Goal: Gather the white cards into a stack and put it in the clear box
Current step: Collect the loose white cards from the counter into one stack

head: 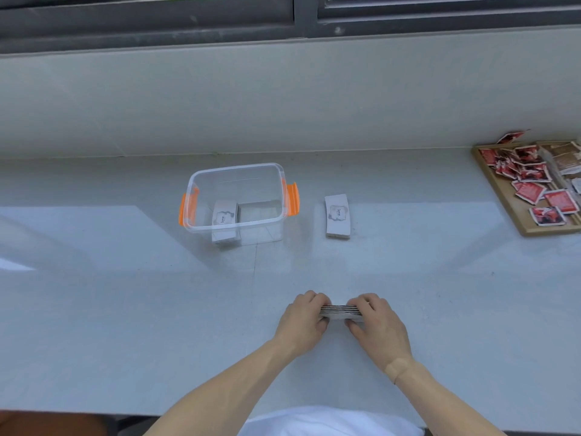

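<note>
A stack of white cards (pixel 341 313) stands on its long edge on the pale counter, pinched from both ends. My left hand (pixel 303 322) grips its left end and my right hand (pixel 377 325) grips its right end. Farther back sits the clear box (pixel 201 180) with orange latches, lid off. One pile of white cards (pixel 224 220) printed "love" lies on its floor at the left. To the right of the box, another pile of white cards (pixel 337 217) lies flat on the counter.
A wooden tray (pixel 515 215) at the far right holds several red and brown packets. A low wall and a window frame run along the back. The counter's front edge is close to my body.
</note>
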Motion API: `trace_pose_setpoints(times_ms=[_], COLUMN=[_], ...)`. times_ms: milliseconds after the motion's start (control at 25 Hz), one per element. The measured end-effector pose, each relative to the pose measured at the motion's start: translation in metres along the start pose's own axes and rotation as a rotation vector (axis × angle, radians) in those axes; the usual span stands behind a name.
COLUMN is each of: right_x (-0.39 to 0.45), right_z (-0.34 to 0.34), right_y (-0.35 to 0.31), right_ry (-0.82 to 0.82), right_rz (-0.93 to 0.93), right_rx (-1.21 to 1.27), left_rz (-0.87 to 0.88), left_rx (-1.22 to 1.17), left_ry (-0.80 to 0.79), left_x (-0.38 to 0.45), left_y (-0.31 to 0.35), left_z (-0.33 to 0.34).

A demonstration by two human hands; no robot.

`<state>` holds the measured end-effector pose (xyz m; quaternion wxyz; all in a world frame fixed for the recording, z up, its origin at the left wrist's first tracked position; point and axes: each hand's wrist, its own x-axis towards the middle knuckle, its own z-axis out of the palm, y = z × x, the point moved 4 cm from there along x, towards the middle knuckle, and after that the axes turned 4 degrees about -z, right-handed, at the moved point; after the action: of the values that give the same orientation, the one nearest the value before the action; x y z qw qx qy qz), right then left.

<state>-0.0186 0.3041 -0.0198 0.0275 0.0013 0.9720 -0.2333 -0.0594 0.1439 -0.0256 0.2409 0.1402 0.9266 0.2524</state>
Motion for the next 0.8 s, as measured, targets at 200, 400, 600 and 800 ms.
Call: trace_pose_setpoints(times_ms=[200,400,600,800], right_x=[0.001,0.000,0.003,-0.001], right_z=[-0.001,0.004,0.006,0.010], right_y=[-0.007,-0.018,-0.018,-0.017], right_ry=[0.055,0.091,0.102,0.027], right_rz=[-0.051,-0.127,-0.139,-0.128], right_rx=[-0.075,-0.071,-0.079,-0.097], left_rz=[-0.011,-0.005,0.004,0.004], left_rx=[-0.001,0.013,0.029,0.139], left_ry=[0.040,0.103,0.135,0.064], left_x=[-0.003,-0.006,-0.003,-0.003], left_y=[-0.012,-0.021,-0.017,-0.018], left_z=[-0.004,-0.005,-0.008,-0.001])
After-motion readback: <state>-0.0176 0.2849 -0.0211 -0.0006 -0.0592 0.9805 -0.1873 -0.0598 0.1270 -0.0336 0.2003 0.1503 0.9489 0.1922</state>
